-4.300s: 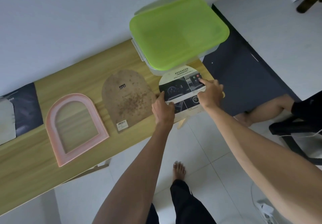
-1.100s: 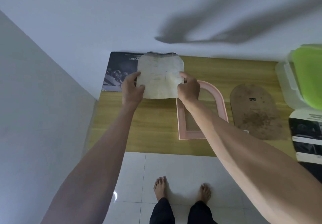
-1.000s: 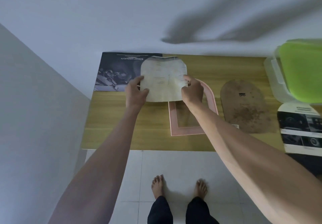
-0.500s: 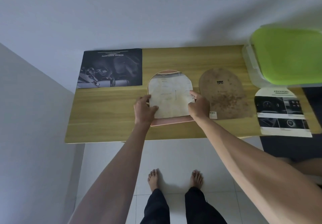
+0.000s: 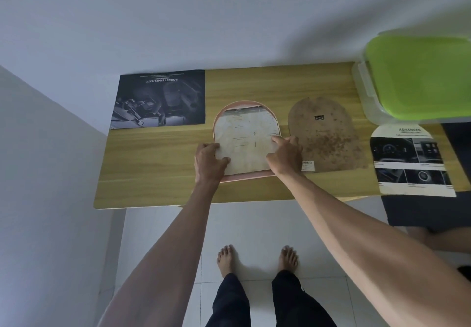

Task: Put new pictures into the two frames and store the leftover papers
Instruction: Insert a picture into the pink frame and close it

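A: Where is the paper (image 5: 246,143) now?

B: Lying face down in the pink frame (image 5: 244,177), which sits flat on the table (image 5: 158,163). Its arched top lines up with the frame's arch. Only the frame's rim shows around it.

A: And the hands?

B: The left hand (image 5: 208,161) pinches the paper's lower left edge, thumb on top, fingers curled round the side. The right hand (image 5: 285,157) holds the lower right edge, one finger stretched out flat on the sheet and the rest curled. Whether its thumb is under the paper I cannot tell.

A: How will that sheet behave?

B: I judge it light and limp. It looks thin and a bit creased, so it will likely buckle if pushed from one side. Holding both lower corners, as now, and smoothing toward the arch seems safest.

A: And the backing?

B: The brown board (image 5: 323,135) lies just beside the frame on the right. It looks stiff and flat, easy to lift by an edge. The second picture (image 5: 410,161) lies further right, overhanging the table edge, just in front of the green-lidded box (image 5: 418,77). A dark print (image 5: 159,98) lies to the left.
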`<action>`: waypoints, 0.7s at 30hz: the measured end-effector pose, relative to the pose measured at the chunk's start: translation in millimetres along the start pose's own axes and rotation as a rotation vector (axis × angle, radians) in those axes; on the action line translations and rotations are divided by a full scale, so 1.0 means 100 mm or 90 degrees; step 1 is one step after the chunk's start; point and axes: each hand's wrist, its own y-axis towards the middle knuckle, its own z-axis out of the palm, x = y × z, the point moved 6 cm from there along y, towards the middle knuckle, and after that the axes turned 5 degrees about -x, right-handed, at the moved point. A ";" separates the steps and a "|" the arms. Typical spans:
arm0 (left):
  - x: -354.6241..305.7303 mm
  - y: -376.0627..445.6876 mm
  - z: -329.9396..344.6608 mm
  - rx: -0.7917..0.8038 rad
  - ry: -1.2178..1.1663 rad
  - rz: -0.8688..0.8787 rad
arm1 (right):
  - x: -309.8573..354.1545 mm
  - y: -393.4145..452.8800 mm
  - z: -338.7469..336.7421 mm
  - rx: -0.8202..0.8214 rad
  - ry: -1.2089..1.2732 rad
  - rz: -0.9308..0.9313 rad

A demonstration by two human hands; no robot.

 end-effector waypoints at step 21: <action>-1.81 -0.27 1.19 0.137 0.024 0.123 | -1.36 0.73 -1.23 -0.081 0.071 0.142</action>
